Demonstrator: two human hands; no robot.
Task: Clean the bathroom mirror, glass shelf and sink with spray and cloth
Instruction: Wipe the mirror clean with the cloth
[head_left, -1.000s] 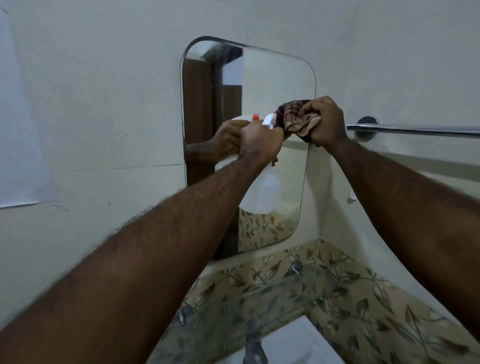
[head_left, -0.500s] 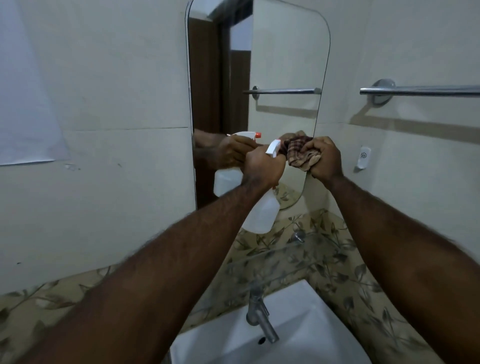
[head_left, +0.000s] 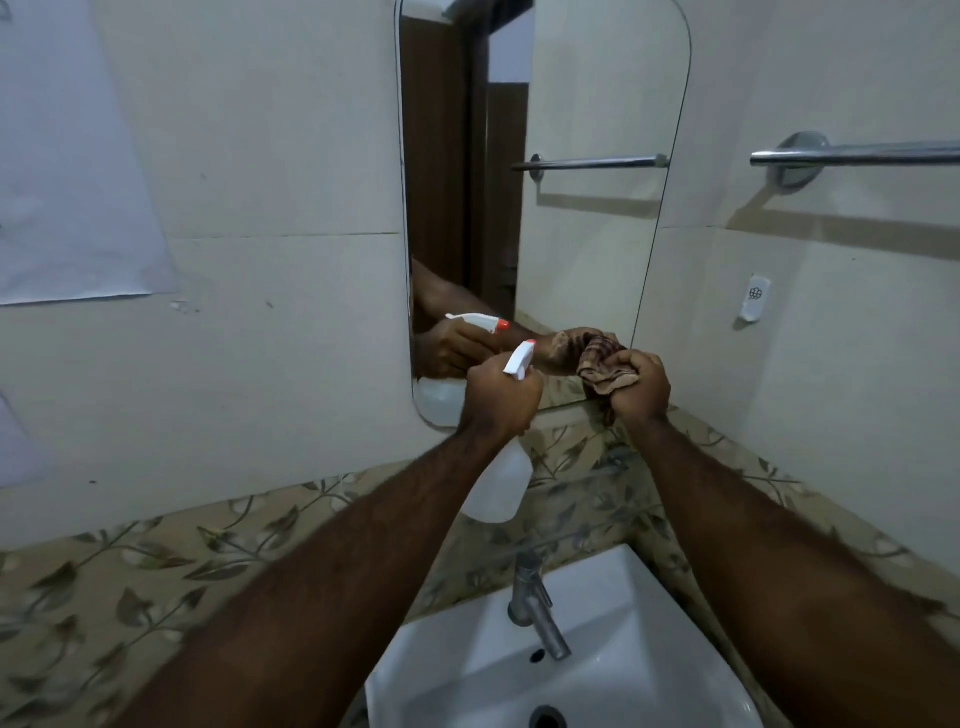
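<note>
Mirror glass is mounted upright on the pale tiled wall, above a band of leaf-patterned tile. A white spray bottle is grasped around its neck by the left hand, and its orange-tipped nozzle is pointed up towards the lower part of the glass. The bottle body is hung below the fist, in front of the patterned tile. A brown checked cloth is bunched in the clenched right hand and is held at the lower right corner of the mirror; contact with the glass cannot be confirmed. Both hands, the bottle and the cloth are reflected in the lower part of the mirror. A glass shelf is fixed below the mirror, over the patterned tile. A white sink with a chrome tap is located beneath the forearms. A chrome towel rail is fitted to the right-hand wall, above a small white wall hook.
</note>
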